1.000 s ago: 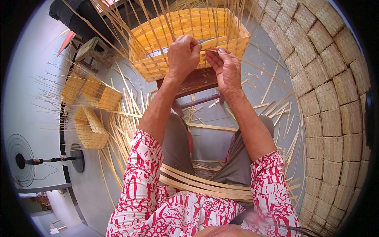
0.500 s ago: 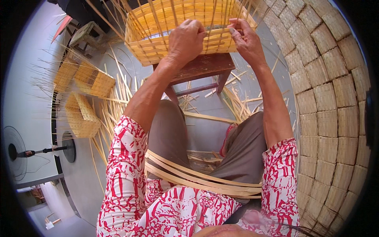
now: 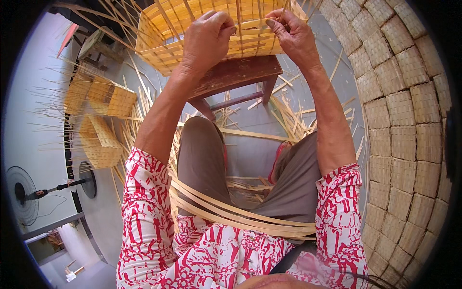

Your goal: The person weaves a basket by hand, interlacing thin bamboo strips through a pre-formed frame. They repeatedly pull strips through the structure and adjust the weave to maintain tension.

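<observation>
A half-woven bamboo basket (image 3: 161, 57) with tall upright stakes rests on a dark red wooden stool (image 3: 231, 72) in front of me. My left hand (image 3: 208, 41) is closed at the near wall's upper edge, beside a stake; its fingertips hide what they hold. Farther right, my right hand (image 3: 294, 37) pinches a pale bamboo strip (image 3: 255, 23) between thumb and fingers. That strip runs along the near wall's top edge, across the stakes, toward my left hand. Several long flat bamboo strips (image 3: 231, 212) lie curved across my lap.
Several woven baskets (image 3: 103, 144) with loose stakes stand on the floor at left, near a standing fan (image 3: 24, 195). A small wooden stool (image 3: 98, 45) is at far left. Cut strips (image 3: 286, 118) litter the floor. Stacked woven pieces (image 3: 399, 144) form a wall at right.
Both hands have shifted a little left and farther away, and the basket sits farther left in the picture. More of the pale strip now shows between the hands.
</observation>
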Demonstrator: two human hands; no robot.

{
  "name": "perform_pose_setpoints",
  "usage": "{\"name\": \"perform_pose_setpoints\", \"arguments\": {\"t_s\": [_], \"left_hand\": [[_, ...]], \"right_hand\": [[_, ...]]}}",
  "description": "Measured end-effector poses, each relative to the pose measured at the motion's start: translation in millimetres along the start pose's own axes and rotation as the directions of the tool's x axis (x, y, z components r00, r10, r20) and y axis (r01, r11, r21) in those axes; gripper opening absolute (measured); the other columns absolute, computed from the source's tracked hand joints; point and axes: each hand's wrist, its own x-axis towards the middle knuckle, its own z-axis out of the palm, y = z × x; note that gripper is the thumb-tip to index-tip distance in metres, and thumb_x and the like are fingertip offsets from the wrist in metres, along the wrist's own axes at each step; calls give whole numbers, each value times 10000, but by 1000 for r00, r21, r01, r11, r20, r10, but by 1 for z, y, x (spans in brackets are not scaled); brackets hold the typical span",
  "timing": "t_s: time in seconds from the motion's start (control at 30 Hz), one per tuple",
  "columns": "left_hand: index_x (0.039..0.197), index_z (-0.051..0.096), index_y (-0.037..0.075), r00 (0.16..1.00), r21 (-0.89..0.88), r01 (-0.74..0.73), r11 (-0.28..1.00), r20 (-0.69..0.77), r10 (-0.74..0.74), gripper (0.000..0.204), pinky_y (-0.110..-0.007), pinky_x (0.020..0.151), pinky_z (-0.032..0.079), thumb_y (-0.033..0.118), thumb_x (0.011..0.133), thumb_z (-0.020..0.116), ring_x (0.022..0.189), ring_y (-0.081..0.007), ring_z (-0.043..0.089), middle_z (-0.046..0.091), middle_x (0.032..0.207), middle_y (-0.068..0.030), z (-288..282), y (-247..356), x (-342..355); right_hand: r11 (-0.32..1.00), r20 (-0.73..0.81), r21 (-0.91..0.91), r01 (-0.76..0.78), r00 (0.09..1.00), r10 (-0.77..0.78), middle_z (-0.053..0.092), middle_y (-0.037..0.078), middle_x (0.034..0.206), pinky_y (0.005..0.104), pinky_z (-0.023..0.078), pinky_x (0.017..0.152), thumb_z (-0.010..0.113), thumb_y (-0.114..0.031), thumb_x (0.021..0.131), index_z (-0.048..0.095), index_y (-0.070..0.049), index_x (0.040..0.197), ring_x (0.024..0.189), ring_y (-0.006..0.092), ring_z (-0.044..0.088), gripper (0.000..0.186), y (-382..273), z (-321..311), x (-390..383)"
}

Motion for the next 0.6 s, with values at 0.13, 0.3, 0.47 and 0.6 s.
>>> {"name": "perform_pose_setpoints", "arguments": {"t_s": [0.13, 0.3, 0.47, 0.6], "left_hand": [[972, 714, 61, 995, -14, -9, 1000, 103, 11, 106, -344, 633, 506, 151, 921, 690, 695, -231, 656, 669, 832, -78, -9, 4, 3], [1009, 717, 41, 941, -131, 9, 991, 338, 36, 139, -349, 688, 510, 151, 951, 654, 778, -231, 663, 665, 881, -96, -15, -3, 11], [1007, 706, 31, 951, 37, -40, 999, 309, 26, 149, -352, 698, 502, 158, 969, 637, 796, -232, 657, 657, 884, -104, -12, -4, 9], [1018, 692, 28, 953, -84, -7, 996, 302, 32, 167, -368, 691, 494, 175, 974, 625, 784, -249, 651, 659, 890, -117, -17, -5, 9]], "right_hand": [[998, 2, 50, 25, 1000, -25, 729, 27, 882, 277, 554, 709, 657, -274, 974, 702, -137, 1102, 796, 138, 688, 192, 4, 1, -4], [1000, 81, 25, 17, 997, -19, 719, 13, 898, 249, 554, 755, 652, -228, 984, 699, -113, 1164, 844, 101, 678, 218, -3, -14, -8], [996, 12, 78, 50, 999, -51, 689, 147, 734, 354, 505, 624, 701, -148, 899, 683, -23, 882, 691, 292, 679, 127, -24, -17, -3], [985, 37, -101, 140, 990, -137, 683, 158, 755, 342, 504, 611, 701, -107, 896, 673, -17, 894, 665, 259, 669, 95, -24, -23, 2]]}}
